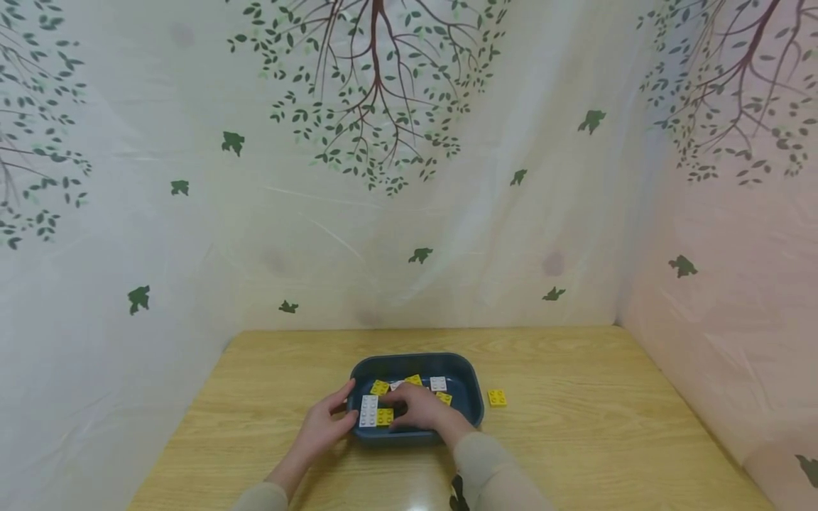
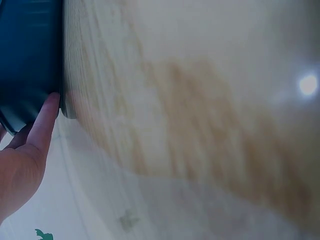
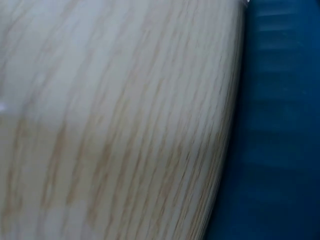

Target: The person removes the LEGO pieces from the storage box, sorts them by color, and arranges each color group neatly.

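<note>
Fingers of the right hand [image 1: 418,408] bend down over a yellow block [image 1: 385,417] in the blue tray [image 1: 473,397].
Whether they grip it, I cannot tell; the arm [image 1: 482,455] slants in from the near right. The left hand [image 1: 324,424], fingers extended, touches the tray's left end. A white block [image 1: 368,411] lies beside the yellow one.

No legible txt, nos. or logos in any pic.

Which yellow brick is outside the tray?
The yellow brick lying on the table just right of the tray; the other visible yellow bricks are inside it.
</note>
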The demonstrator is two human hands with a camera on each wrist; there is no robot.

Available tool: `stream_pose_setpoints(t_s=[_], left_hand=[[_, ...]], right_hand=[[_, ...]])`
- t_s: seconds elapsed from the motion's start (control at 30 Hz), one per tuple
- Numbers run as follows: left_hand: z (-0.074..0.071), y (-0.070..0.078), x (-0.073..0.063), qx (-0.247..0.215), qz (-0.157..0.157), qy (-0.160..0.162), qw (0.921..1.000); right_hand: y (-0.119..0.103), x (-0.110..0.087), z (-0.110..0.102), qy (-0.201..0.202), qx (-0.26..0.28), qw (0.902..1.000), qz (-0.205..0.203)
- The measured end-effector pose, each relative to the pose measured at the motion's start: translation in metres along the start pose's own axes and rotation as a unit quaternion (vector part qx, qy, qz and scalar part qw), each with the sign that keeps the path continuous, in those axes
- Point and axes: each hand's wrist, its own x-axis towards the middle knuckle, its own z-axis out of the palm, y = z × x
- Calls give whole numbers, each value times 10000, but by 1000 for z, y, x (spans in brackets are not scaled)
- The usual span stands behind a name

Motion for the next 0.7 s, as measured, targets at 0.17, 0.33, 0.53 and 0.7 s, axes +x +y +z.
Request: stream_pose_setpoints(t_s=[0.17,0.33,0.53,0.7], left_hand=[[1,0,-1,37,33,0,10000],[1,0,-1,45,67,15,10000],[1,1,-1,44,29,32,10000],[1,1,-1,51,47,25,10000]], right_hand=[[2,1,2,-14,-188,9998,-98],[1,1,3,-13,-250,9997,-79],[0,2,4,30,-288,9996,-49],[0,2,3,36,-297,9996,-13]])
